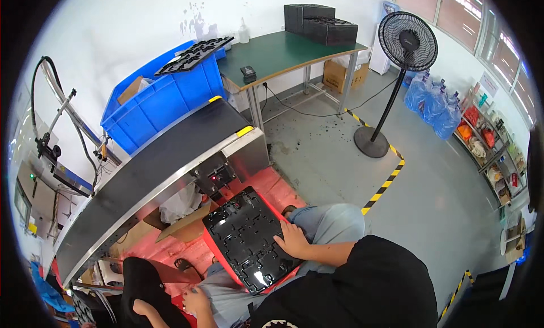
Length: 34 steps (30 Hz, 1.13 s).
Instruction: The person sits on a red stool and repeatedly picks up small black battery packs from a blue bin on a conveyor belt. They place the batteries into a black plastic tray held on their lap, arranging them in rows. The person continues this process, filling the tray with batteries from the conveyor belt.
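Note:
A black moulded plastic tray [243, 237] with shaped recesses lies on a red container or stool [214, 247] between my knees. My right hand [293, 240] rests flat on the tray's right edge, fingers spread, gripping nothing. Lower down, my left hand [196, 301] lies on my left jeans leg with its fingers loosely apart; it holds nothing and is off the tray.
A curved conveyor [153, 152] runs along the left. Behind it stands a blue bin [164, 104] with another black tray on top. Stacked black trays [330, 31] sit on a green table [272, 58]. A fan [371, 142] stands right. Another person's arm [148, 313] is close by.

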### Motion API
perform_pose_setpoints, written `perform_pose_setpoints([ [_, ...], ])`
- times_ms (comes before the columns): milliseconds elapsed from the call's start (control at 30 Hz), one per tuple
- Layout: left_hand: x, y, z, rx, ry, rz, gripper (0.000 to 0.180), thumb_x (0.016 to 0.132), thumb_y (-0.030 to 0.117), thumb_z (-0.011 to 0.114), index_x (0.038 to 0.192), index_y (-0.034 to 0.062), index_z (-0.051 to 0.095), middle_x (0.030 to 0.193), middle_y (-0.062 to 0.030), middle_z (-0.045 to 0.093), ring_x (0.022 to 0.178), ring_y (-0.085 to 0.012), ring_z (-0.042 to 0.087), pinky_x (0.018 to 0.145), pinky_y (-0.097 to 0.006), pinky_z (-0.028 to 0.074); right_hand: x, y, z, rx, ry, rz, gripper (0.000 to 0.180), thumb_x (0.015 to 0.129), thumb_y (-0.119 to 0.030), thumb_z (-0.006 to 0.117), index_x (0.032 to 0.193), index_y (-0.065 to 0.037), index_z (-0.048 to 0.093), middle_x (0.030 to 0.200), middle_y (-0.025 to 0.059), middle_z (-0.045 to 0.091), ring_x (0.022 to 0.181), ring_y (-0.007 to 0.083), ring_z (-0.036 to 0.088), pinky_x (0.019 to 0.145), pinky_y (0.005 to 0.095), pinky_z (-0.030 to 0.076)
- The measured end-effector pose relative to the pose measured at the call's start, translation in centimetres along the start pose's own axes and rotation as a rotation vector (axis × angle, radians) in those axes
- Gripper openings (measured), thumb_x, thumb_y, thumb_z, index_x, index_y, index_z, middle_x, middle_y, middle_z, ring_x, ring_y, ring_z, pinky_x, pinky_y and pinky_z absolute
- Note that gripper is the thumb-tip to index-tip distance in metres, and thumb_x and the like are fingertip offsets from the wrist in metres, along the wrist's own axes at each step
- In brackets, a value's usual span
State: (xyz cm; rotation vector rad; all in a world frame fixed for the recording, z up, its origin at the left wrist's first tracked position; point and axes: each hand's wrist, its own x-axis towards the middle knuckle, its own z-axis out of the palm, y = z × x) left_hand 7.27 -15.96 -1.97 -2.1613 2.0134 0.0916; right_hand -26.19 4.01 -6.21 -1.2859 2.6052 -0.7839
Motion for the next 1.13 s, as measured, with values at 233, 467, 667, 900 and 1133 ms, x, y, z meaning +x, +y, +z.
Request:
perform_pose_setpoints([
  [233,0.2,-2.4,3.1,-0.097,0.101,-0.052,0.048,0.089,0.046,0.053,0.111,0.0049,0.066,0.117,-0.0203,0.058,0.108,-0.0393,0.056,0.091,-0.051,0.044,0.5,0.5,-0.6,0.11,-0.101,0.079,0.068,0.091,-0.043,0.056,0.136,0.005,0.04,0.127,0.0218,0.051,0.117,0.0371,0.049,0.094,0.0505,0.041],
  [467,1.1,-3.7,4.7,-0.11,0.22,0.006,0.049,0.089,0.044,0.052,0.104,-0.0013,0.066,0.11,-0.0249,0.061,0.107,-0.041,0.055,0.092,-0.053,0.043,2.2,-5.8,-4.3,0.026,0.042,-0.395,0.074,0.088,-0.048,0.058,0.143,-0.004,0.037,0.149,0.0218,0.033,0.138,0.0396,0.03,0.11,0.0568,0.025],
  [667,-0.5,-1.3,0.8,-0.086,0.026,0.064,0.051,0.094,0.042,0.045,0.11,-0.0022,0.064,0.117,-0.0231,0.062,0.113,-0.0411,0.056,0.099,-0.049,0.042,-0.3,-5.1,-0.3,-0.142,-0.331,-0.74,0.075,0.087,-0.054,0.056,0.144,-0.009,0.039,0.151,0.0218,0.031,0.141,0.039,0.028,0.109,0.0654,0.019],
  [900,-1.4,-2.7,2.2,-0.104,0.081,-0.067,0.051,0.092,0.045,0.045,0.114,0.0017,0.063,0.125,-0.0207,0.058,0.117,-0.0374,0.055,0.096,-0.054,0.042,-0.8,-5.8,0.0,-0.146,-0.309,-0.738,0.072,0.085,-0.053,0.06,0.143,-0.015,0.042,0.151,0.02,0.031,0.14,0.0376,0.029,0.109,0.0652,0.021],
  [1133,-0.8,-2.4,1.3,-0.103,-0.05,-0.088,0.054,0.09,0.046,0.046,0.117,0.0013,0.062,0.126,-0.02,0.058,0.118,-0.0383,0.054,0.097,-0.054,0.041,3.2,-9.0,-2.0,-0.303,-0.755,-0.512,0.067,0.085,-0.048,0.062,0.143,-0.019,0.044,0.153,0.0171,0.031,0.142,0.0353,0.029,0.107,0.0658,0.023],
])
